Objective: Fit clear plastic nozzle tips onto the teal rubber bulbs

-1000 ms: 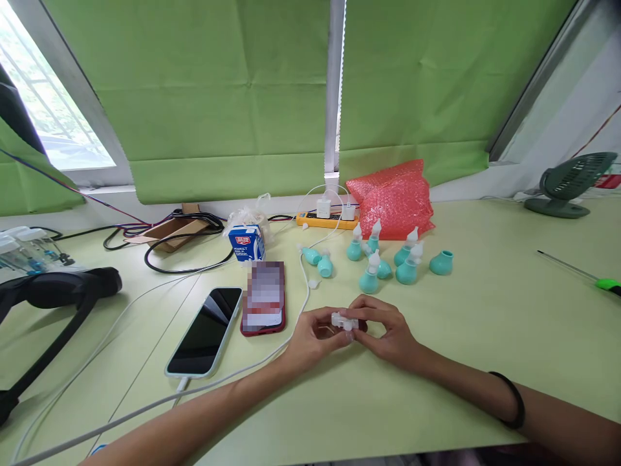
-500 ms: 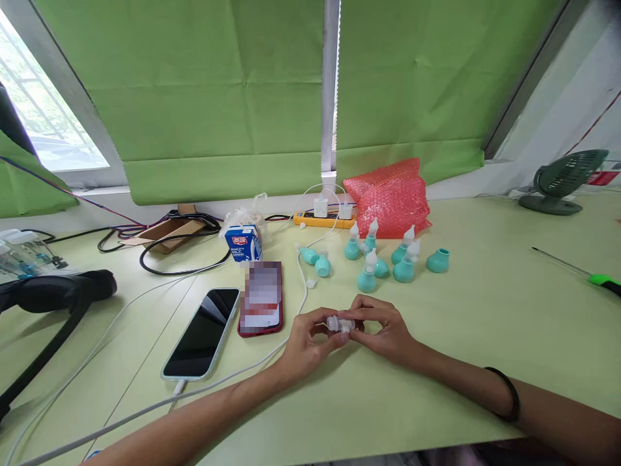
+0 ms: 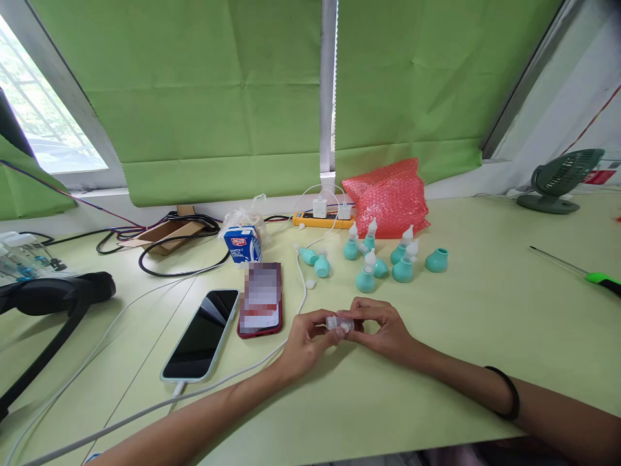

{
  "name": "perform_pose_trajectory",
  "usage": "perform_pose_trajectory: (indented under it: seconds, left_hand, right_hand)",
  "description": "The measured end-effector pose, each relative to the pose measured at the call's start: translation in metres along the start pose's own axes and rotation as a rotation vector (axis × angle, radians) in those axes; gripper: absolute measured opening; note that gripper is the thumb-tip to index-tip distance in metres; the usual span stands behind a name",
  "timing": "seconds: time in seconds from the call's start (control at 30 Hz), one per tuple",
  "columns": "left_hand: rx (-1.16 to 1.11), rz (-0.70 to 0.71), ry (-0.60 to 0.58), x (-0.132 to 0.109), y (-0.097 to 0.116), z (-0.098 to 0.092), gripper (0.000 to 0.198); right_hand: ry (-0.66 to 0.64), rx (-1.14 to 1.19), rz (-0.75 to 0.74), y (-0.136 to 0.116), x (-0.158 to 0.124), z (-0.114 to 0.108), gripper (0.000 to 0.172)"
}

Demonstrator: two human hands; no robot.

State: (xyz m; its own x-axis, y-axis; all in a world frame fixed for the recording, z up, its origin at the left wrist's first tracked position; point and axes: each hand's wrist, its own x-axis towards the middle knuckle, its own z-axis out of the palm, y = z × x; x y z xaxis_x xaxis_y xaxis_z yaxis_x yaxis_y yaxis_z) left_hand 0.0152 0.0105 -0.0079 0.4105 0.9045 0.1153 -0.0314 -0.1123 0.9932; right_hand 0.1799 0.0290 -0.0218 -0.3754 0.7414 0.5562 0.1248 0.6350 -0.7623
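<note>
My left hand (image 3: 308,343) and my right hand (image 3: 385,331) meet low over the table. Between their fingertips is a small translucent plastic nozzle piece (image 3: 334,323), pinched from the left and from the right. Its right end is partly hidden by fingers. Beyond my hands stand several teal squeeze bulbs (image 3: 365,282) with clear pointed tips. One teal bulb without a tip (image 3: 437,261) stands to their right. Two more bulbs (image 3: 322,266) are at the left of the group, by a small clear tip (image 3: 311,283) on the table.
A red-cased phone (image 3: 276,329) and a charging phone (image 3: 201,336) lie left of my hands, with a white cable (image 3: 233,373) beneath my left forearm. Farther back are a blue milk carton (image 3: 242,244), an orange power strip (image 3: 303,220) and red bubble wrap (image 3: 392,204). A screwdriver (image 3: 594,278) lies right.
The two hands stay in nearly the same place, still pinching the clear nozzle piece, with only slight finger shifts. The whole view has moved very slightly.
</note>
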Motion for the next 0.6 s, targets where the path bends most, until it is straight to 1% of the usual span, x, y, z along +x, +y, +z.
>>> perform_pose_trajectory:
  seconds: [0.17,0.33,0.5,0.6]
  left_hand:
    - [-0.060,0.006,-0.025,0.0015,0.0018,-0.0005,0.021]
    - [-0.056,0.026,-0.025,0.0024,-0.0017,-0.0013,0.024]
    - [-0.029,-0.013,-0.004,0.0042,-0.0049,-0.0020,0.022]
    - [-0.027,-0.043,-0.012,0.0055,-0.0055,-0.0030,0.023]
  right_hand:
    - [0.010,-0.004,0.013,-0.0001,-0.0005,-0.0001,0.025]
    - [0.003,-0.015,0.022,-0.0004,-0.0003,0.0000,0.022]
    - [-0.023,-0.038,0.032,-0.0003,-0.0006,-0.0001,0.020]
    - [-0.040,-0.045,0.031,-0.0002,-0.0009,0.0000,0.018]
